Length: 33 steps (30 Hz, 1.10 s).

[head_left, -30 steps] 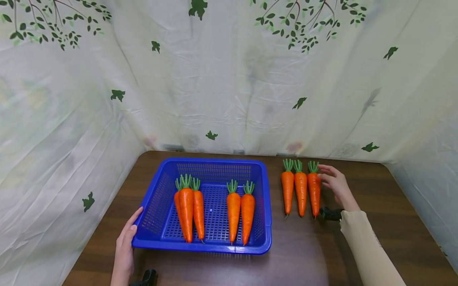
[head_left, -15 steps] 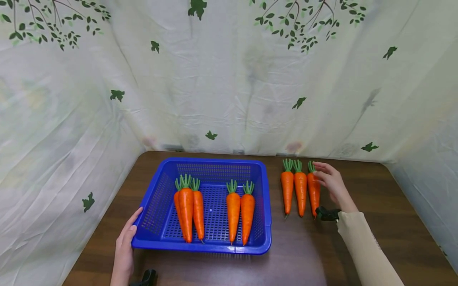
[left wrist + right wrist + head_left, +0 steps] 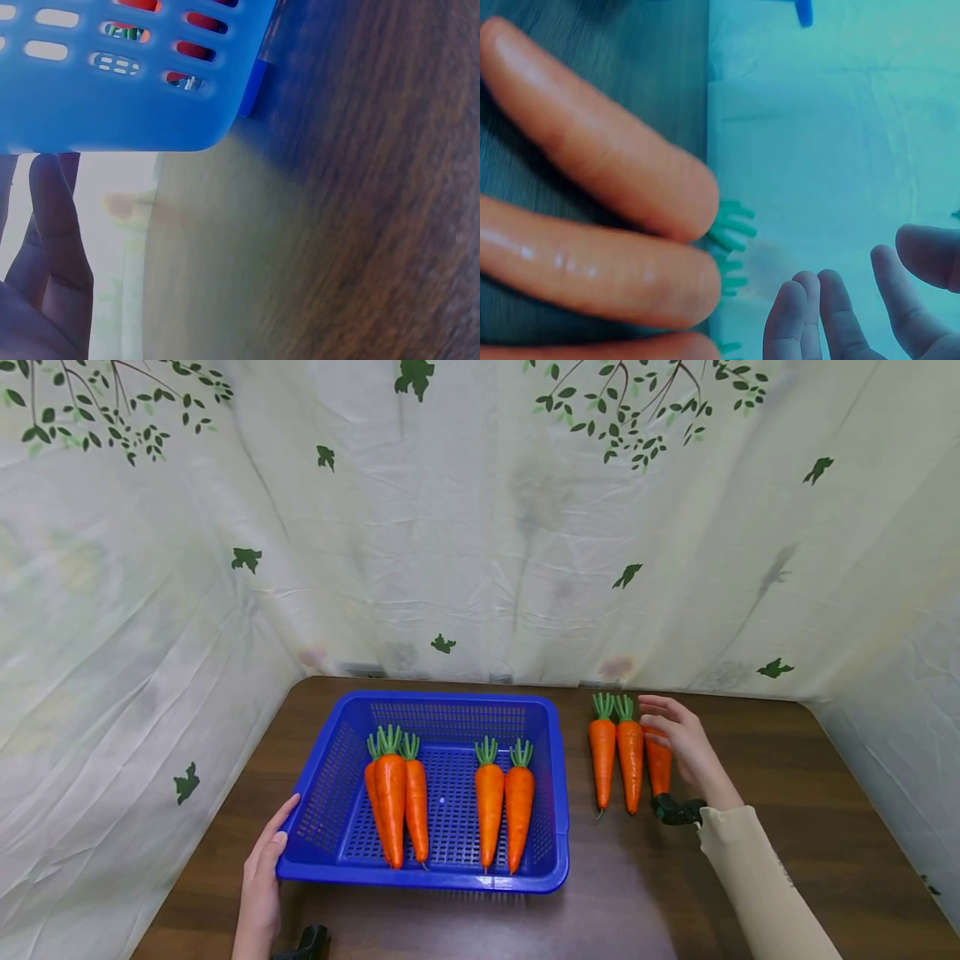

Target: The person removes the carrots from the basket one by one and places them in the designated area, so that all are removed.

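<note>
My left hand point(image 3: 261, 870) rests against the left side of a blue perforated plastic basket point(image 3: 450, 881), fingers extended. In the left wrist view, a fingertip meets the edge of the basket point(image 3: 112, 112). Three orange carrots with green tops lie in a row right of the basket: the left carrot point(image 3: 602, 760), middle carrot point(image 3: 630, 764) and right carrot point(image 3: 659, 770). Over the right carrot's top hovers my right hand point(image 3: 688, 747), hiding its leaves. In the right wrist view the fingers of my right hand point(image 3: 847, 315) are spread with nothing between them.
Inside the basket, three carrots point(image 3: 390, 802) overlap at the left and two carrots point(image 3: 504, 810) lie side by side at the right. A pale leaf-printed curtain point(image 3: 480, 527) encloses the back and sides of the brown wooden table point(image 3: 585, 910).
My right hand has shifted left, from beside the right carrot to over its top. The left hand, basket and carrots have stayed in place.
</note>
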Available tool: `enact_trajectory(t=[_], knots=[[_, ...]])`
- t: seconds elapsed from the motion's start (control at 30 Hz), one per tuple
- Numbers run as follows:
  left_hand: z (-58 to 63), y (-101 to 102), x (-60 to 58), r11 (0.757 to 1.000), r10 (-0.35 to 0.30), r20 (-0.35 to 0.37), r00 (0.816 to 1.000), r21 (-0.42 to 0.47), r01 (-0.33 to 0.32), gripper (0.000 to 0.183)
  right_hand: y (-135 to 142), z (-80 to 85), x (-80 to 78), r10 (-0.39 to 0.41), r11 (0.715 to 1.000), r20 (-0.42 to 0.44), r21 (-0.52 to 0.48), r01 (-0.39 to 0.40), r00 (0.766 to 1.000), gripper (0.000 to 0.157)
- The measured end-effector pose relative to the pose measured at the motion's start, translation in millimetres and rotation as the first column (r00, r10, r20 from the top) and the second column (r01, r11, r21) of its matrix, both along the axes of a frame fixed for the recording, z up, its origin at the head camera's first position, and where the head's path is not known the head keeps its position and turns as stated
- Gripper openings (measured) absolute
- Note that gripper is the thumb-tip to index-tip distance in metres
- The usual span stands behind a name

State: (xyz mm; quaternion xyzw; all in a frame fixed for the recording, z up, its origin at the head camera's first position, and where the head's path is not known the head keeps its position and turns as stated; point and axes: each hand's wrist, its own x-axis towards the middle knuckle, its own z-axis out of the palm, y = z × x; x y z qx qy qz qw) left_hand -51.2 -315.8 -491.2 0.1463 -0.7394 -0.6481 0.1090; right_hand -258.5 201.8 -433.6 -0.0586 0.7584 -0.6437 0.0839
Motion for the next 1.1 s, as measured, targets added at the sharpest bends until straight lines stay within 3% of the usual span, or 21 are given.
enact_trajectory(t=[0.23,0.7,1.1], knots=[[-1.5,0,-0.2,1.000,-0.006,-0.033,0.999,0.002,0.006,0.046,-10,6.6,3.6,0.049,0.998,0.000,-0.026,-0.049,0.999,0.045],[-1.1,0,0.1,1.000,0.002,-0.017,1.000,0.007,-0.002,0.046,-39,23.7,15.9,0.116,0.991,-0.008,-0.069,-0.116,0.993,0.046],[-1.0,0,-0.3,1.000,0.007,0.011,1.000,0.015,-0.007,0.047,-56,26.5,22.2,0.153,0.984,-0.015,-0.092,-0.154,0.988,0.040]])
